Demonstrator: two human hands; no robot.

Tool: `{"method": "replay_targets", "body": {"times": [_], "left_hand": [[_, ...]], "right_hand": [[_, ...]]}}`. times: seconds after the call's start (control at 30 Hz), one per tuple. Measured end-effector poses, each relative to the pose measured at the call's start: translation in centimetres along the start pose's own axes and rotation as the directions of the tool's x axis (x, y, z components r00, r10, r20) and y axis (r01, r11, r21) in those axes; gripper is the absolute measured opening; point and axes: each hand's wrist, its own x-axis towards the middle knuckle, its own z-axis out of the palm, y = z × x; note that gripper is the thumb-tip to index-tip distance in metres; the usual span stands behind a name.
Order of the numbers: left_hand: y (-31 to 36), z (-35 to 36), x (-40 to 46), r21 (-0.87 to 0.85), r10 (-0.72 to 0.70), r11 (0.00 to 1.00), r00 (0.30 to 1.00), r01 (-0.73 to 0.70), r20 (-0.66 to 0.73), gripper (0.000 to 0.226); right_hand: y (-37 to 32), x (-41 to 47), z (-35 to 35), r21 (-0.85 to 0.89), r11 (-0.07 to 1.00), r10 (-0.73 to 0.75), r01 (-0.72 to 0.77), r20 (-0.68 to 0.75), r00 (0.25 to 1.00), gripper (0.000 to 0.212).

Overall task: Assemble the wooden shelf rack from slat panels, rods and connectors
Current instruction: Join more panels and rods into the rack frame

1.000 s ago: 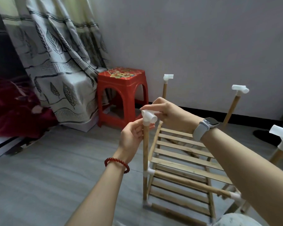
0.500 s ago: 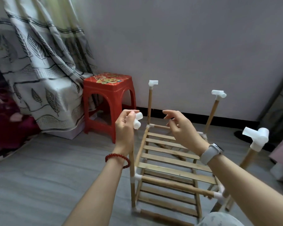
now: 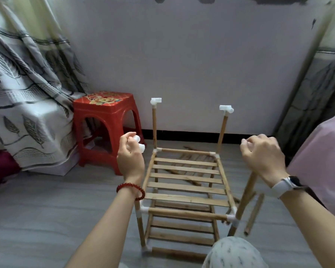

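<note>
The wooden rack [image 3: 186, 187] stands on the floor with two slat panels joined by rods and white connectors. Its two far upright rods carry white connectors, one on the left [image 3: 155, 101] and one on the right [image 3: 226, 109]. My left hand [image 3: 131, 157] grips the white connector [image 3: 139, 144] on top of the near left upright rod. My right hand [image 3: 261, 155] curls over the top of the near right upright rod [image 3: 245, 198], hiding the connector there.
A red plastic stool [image 3: 104, 128] stands left of the rack, next to a leaf-patterned curtain [image 3: 27, 93]. Loose rods [image 3: 254, 213] and slats [image 3: 190, 157] lie on the grey floor to the right of and behind the rack. Pink fabric [image 3: 321, 161] is at right.
My right hand moved away from the near left post and across to the near right post's top. My left hand stayed on the left connector. The view shifted to centre the rack.
</note>
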Motion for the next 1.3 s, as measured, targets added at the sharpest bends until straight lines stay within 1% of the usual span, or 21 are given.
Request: {"method": "replay_targets", "body": {"times": [0.03, 0.07, 0.13, 0.2, 0.27, 0.33, 0.43, 0.53, 0.6, 0.63, 0.67, 0.7, 0.73, 0.77, 0.8, 0.83, 0.93, 1.03, 1.1, 1.23, 1.3], "left_hand": [[-0.1, -0.4, 0.3, -0.01, 0.005, 1.0, 0.998, -0.004, 0.059, 0.024], [-0.1, -1.0, 0.8, -0.023, 0.004, 1.0, 0.988, -0.001, 0.154, 0.025], [0.3, -2.4, 2.3, -0.019, -0.017, 0.999, 0.931, 0.026, 0.365, 0.026], [0.9, -3.0, 3.2, 0.023, -0.042, 0.999, 0.871, 0.036, 0.489, 0.026], [1.1, -2.8, 3.0, 0.021, -0.047, 0.999, 0.88, 0.042, 0.472, 0.026], [0.7, -2.2, 2.4, -0.032, -0.037, 0.998, 0.923, 0.053, 0.382, 0.028], [0.4, -1.0, 2.0, -0.056, -0.014, 0.998, 0.959, 0.031, 0.285, 0.028], [0.1, -0.4, 1.8, -0.032, -0.026, 0.999, 0.963, 0.035, 0.268, 0.023], [-0.1, -1.0, 1.6, -0.05, -0.052, 0.996, 0.941, 0.073, 0.335, 0.022], [-0.1, -1.4, 1.7, -0.063, -0.071, 0.993, 0.924, 0.102, 0.375, 0.023], [-0.3, -1.7, 1.8, -0.063, -0.102, 0.988, 0.909, 0.139, 0.405, 0.024], [-0.6, -1.9, 1.9, -0.053, -0.14, 0.983, 0.897, 0.178, 0.419, 0.026], [-0.7, -2.1, 1.9, -0.045, -0.175, 0.976, 0.889, 0.214, 0.424, 0.029], [-0.9, -2.1, 1.7, -0.05, -0.209, 0.966, 0.883, 0.252, 0.42, 0.033], [-0.9, -2.1, 1.3, -0.07, -0.23, 0.957, 0.888, 0.28, 0.399, 0.035], [-0.9, -2.0, 1.1, -0.099, -0.238, 0.951, 0.9, 0.292, 0.366, 0.035], [0.1, -1.6, 1.4, -0.169, -0.232, 0.942, 0.925, 0.291, 0.301, 0.032], [0.0, -1.5, 1.6, -0.213, -0.233, 0.927, 0.919, 0.308, 0.317, 0.03], [-0.7, -1.4, 1.5, -0.217, -0.22, 0.929, 0.918, 0.301, 0.331, 0.033], [-1.6, -1.4, 1.6, -0.221, -0.19, 0.935, 0.919, 0.276, 0.345, 0.035], [-1.6, -1.7, 1.4, -0.199, -0.186, 0.941, 0.911, 0.272, 0.367, 0.037]], "right_hand": [[0.1, 0.2, 0.1, 0.048, 0.999, -0.006, 0.005, 0.024, 1.0, 0.031], [0.2, 0.4, -0.1, 0.048, 0.999, -0.006, 0.003, 0.05, 0.999, 0.038], [0.1, 1.3, -0.8, -0.037, 0.999, 0.011, -0.006, 0.116, 0.993, 0.047], [0.1, 2.2, -1.3, -0.095, 0.995, 0.045, -0.028, 0.175, 0.984, 0.046], [0.1, 2.5, -1.3, -0.059, 0.998, 0.019, -0.007, 0.204, 0.979, 0.043], [0.3, 2.5, -0.9, -0.01, 0.997, -0.072, 0.076, 0.208, 0.975, 0.045], [0.0, 2.5, -0.1, 0.015, 0.977, -0.209, 0.211, 0.215, 0.954, 0.048], [0.1, 2.3, 0.3, 0.091, 0.958, -0.284, 0.271, 0.199, 0.938, 0.052], [0.7, 1.8, 0.6, 0.228, 0.943, -0.27, 0.241, 0.106, 0.957, 0.05], [1.0, 1.4, 0.6, 0.35, 0.918, -0.22, 0.187, 0.056, 0.974, 0.039], [1.2, 0.7, 0.7, 0.494, 0.863, -0.149, 0.11, 0.04, 0.988, 0.017], [1.4, 0.0, 0.9, 0.616, 0.788, -0.064, -0.002, 0.085, 0.994, 0.016], [1.6, -0.8, 1.2, 0.722, 0.682, 0.016, -0.117, 0.145, 0.989, 0.042], [2.0, -1.9, 1.6, 0.789, 0.578, 0.079, -0.21, 0.202, 0.976, 0.062], [2.5, -2.7, 2.2, 0.826, 0.503, 0.125, -0.255, 0.222, 0.967, 0.075], [2.8, -3.4, 2.9, 0.842, 0.469, 0.153, -0.266, 0.22, 0.963, 0.077], [2.2, -3.6, 3.4, 0.869, 0.425, 0.206, -0.253, 0.18, 0.962, 0.054], [1.3, -2.7, 3.2, 0.887, 0.409, 0.267, -0.216, 0.11, 0.957, 0.057], [1.9, -2.5, 3.6, 0.895, 0.386, 0.277, -0.224, 0.118, 0.953, 0.056], [3.8, -2.8, 3.8, 0.919, 0.32, 0.208, -0.229, 0.167, 0.964, 0.062], [3.9, -3.3, 3.8, 0.927, 0.302, 0.173, -0.224, 0.177, 0.969, 0.058]]}}
